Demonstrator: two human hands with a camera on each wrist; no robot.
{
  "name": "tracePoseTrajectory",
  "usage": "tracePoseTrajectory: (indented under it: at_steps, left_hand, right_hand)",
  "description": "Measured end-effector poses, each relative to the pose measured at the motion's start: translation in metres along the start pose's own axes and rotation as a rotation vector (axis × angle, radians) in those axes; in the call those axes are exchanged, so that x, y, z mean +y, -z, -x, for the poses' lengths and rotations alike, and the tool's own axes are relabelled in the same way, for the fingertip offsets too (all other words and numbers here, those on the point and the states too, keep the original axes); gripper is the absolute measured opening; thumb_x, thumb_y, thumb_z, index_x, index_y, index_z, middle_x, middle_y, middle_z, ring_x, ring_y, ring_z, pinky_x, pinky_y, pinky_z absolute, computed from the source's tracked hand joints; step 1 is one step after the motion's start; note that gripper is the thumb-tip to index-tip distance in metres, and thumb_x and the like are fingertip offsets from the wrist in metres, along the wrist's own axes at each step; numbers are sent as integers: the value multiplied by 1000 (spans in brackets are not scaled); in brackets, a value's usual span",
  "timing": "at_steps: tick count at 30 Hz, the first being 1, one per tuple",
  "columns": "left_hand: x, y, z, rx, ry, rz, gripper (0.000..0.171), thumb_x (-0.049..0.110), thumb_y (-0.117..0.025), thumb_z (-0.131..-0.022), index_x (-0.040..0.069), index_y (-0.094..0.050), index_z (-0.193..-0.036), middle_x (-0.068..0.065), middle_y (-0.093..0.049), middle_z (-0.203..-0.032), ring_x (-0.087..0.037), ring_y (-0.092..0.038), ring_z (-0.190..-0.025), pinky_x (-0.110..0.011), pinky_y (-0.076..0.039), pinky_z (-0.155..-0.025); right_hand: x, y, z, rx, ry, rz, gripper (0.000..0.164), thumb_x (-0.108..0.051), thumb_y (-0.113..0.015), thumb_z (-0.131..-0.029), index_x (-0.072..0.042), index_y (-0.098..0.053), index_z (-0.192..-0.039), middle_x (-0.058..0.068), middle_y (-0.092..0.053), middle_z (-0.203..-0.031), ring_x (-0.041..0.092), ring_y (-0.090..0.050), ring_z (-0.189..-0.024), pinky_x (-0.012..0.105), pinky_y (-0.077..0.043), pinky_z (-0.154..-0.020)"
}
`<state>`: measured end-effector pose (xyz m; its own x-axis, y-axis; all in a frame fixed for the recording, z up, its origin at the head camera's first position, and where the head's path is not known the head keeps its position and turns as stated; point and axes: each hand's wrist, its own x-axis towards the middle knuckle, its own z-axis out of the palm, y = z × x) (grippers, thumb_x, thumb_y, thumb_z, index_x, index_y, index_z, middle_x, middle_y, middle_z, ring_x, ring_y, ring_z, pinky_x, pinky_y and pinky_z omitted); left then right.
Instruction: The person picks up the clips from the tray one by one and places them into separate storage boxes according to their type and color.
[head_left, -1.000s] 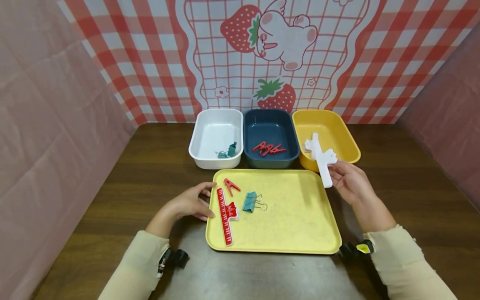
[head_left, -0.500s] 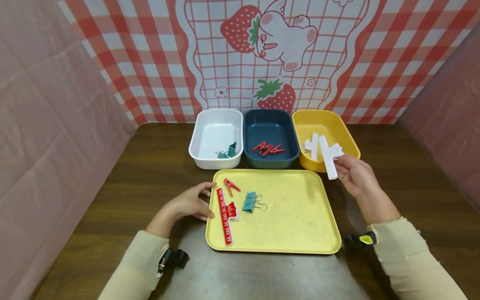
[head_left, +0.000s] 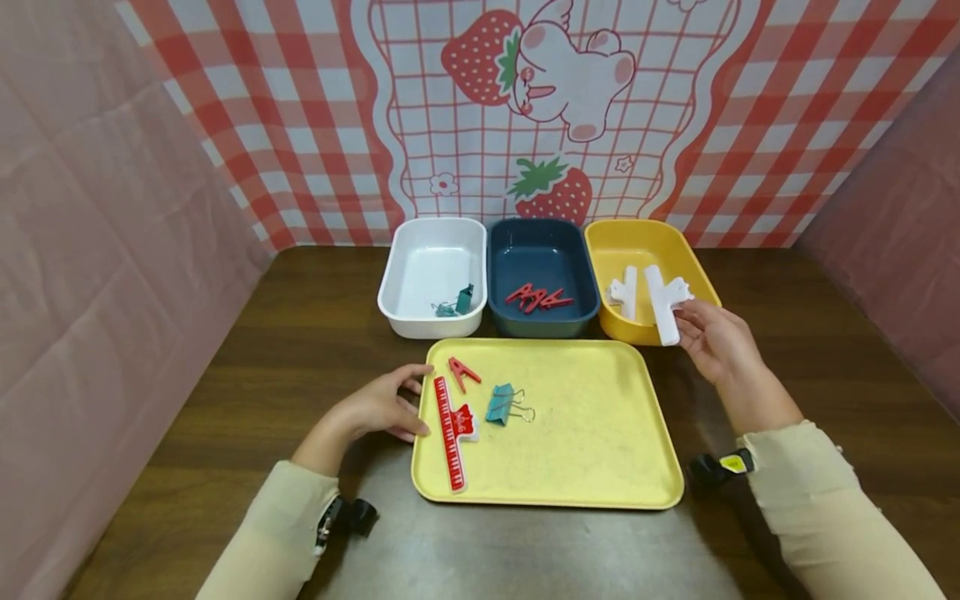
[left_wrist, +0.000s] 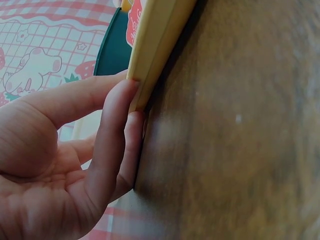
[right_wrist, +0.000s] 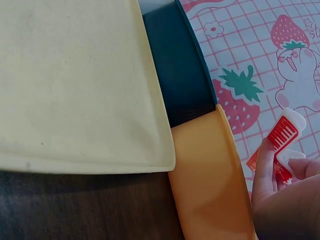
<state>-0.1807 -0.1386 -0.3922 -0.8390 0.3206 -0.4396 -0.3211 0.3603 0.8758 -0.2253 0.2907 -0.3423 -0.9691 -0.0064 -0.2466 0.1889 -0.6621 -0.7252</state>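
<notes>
My right hand (head_left: 716,342) pinches a ruler clip (head_left: 663,307) above the front of the yellow bin (head_left: 693,275). Its white back faces up in the head view; the right wrist view shows the red, ruler-marked face of the clip (right_wrist: 286,134). Another white clip (head_left: 628,292) lies inside that bin. At the left edge of the yellow tray (head_left: 585,450), my left hand (head_left: 382,406) rests its fingertips against the rim. On the tray lie a red ruler clip (head_left: 452,437), a small red clothespin (head_left: 463,373) and a teal binder clip (head_left: 502,404).
A white bin (head_left: 431,327) with teal binder clips and a dark blue bin (head_left: 543,327) with several red clothespins stand left of the yellow bin. All three line up behind the tray, before a checked cloth (head_left: 315,125). Pink cloth hangs at both sides.
My right hand has carried the ruler clip a little right and away from me, from over the bin's front left corner. The left hand has stayed at the tray.
</notes>
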Motion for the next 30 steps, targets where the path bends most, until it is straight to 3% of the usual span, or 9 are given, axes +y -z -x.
tracePoseTrajectory:
  at_steps: [9,26,30]
  left_hand:
    - [-1,0,0,-16,-15,12,84,-17,-70,-70,6,-31,-141,-20,-36,-120,-25,-60,-86,-38,-59,-63]
    - [1,1,1,-21,-20,8,85,-15,-72,-70,6,-31,-141,-20,-36,-120,-25,-60,-86,-38,-59,-63]
    - [2,1,1,-21,-16,5,85,-15,-71,-71,7,-31,-142,-19,-36,-120,-25,-60,-87,-38,-59,-63]
  right_hand:
    - [-5,-2,-4,97,-36,33,5,2,-60,-88,-3,-60,-89,10,-62,-78,19,-62,-66,28,-58,-63]
    - [-19,-11,-18,245,-81,108,21,-6,-71,-81,-9,-58,-98,6,-58,-84,16,-60,-70,25,-57,-69]
    - [-21,-10,-22,247,-80,90,19,-7,-71,-82,-9,-58,-96,7,-58,-83,17,-61,-70,26,-57,-68]
